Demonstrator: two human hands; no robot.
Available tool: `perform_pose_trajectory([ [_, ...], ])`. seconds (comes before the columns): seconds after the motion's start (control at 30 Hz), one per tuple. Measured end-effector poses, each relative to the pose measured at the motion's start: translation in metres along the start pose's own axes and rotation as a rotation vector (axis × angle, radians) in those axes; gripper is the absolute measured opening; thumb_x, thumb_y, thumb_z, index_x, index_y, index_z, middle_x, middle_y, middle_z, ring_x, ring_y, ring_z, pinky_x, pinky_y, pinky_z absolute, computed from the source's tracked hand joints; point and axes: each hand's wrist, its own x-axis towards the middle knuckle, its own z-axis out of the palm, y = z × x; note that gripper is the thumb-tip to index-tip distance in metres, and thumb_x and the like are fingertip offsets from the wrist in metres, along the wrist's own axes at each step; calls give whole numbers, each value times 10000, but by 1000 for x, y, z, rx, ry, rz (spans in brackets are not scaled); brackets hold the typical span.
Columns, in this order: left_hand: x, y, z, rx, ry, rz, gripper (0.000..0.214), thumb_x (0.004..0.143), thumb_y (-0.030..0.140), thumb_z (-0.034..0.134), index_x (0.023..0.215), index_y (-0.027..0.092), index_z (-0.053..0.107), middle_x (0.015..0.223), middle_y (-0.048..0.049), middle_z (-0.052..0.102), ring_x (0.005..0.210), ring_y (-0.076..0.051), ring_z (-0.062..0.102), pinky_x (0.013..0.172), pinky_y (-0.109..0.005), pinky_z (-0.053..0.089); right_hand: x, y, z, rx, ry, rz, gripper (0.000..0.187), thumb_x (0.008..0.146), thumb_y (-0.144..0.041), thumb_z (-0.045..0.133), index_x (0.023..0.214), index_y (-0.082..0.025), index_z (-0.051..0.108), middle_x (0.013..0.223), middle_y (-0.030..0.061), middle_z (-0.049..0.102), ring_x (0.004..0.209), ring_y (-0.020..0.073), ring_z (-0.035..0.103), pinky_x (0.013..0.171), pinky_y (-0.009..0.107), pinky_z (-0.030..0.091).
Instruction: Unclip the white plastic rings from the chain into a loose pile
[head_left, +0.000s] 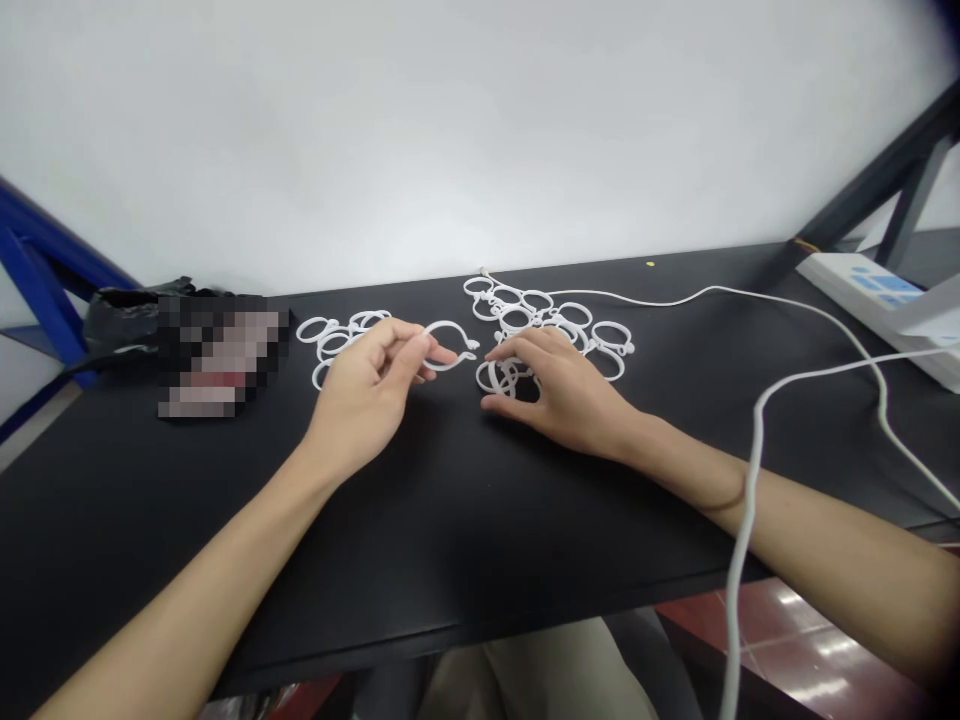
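Between thumb and fingers, my left hand (pixel 373 380) pinches a white plastic ring (pixel 448 328) that has a gap at its right side, where two small ends stand apart. My right hand (pixel 566 388) is just right of that gap, thumb and fingers apart, over the near edge of a pile of similar white rings (pixel 517 318). A few rings show inside the curve of its fingers; none is plainly gripped. Behind my left hand lies a smaller group of white rings (pixel 332 343), partly hidden by it.
A black table (pixel 450 520) stands against a pale wall (pixel 480 130). At left lies a black plastic bag (pixel 124 315) beside a blurred-out patch. A white cable (pixel 757 430) hangs in front of my right forearm. A white device (pixel 877 300) sits at the right.
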Motion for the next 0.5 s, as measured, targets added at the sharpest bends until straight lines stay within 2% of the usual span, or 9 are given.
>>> perform_pose_trajectory([
  [0.13,1,0,-4,-78,8,-15,267,937,430,532,921,183,631,958,-46,739,756,-153,643,786,-317,532,0,-1,0,5,53,-14,464,825,-424,699,1216,-204,577,1162,105,626,1100,282,550,967,472,455],
  [0.2,1,0,-3,-172,-63,-48,270,934,433,537,923,182,637,984,-57,733,761,-155,646,785,-328,538,0,-4,-1,24,99,-39,470,842,-413,683,1245,-208,555,1172,104,636,1102,277,565,960,466,466],
  [0.3,0,-1,1,-357,-235,-133,262,928,433,547,938,191,647,1018,-62,724,790,-163,654,778,-340,545,-1,-8,-3,87,157,-90,336,887,-338,637,1193,-219,570,1125,78,678,1026,236,627,904,406,509],
  [0.37,0,-2,2,-419,-304,-158,258,933,432,540,950,201,652,1027,-56,722,809,-167,657,770,-341,547,-2,-11,-5,126,180,-89,246,901,-306,614,1131,-220,592,1045,56,707,921,202,667,827,349,537],
  [0.43,0,-3,2,-345,-286,-116,253,936,430,537,961,213,665,1022,-44,719,820,-166,653,767,-331,540,-3,-13,-6,150,196,-61,195,899,-286,611,1082,-219,607,970,38,718,832,176,680,746,300,543],
  [0.5,-1,-3,1,-144,-199,-16,232,929,422,555,964,230,680,983,-25,716,810,-163,643,747,-311,523,-3,-14,-7,175,204,-41,165,894,-258,606,1053,-215,617,902,21,714,772,154,675,700,268,536],
])
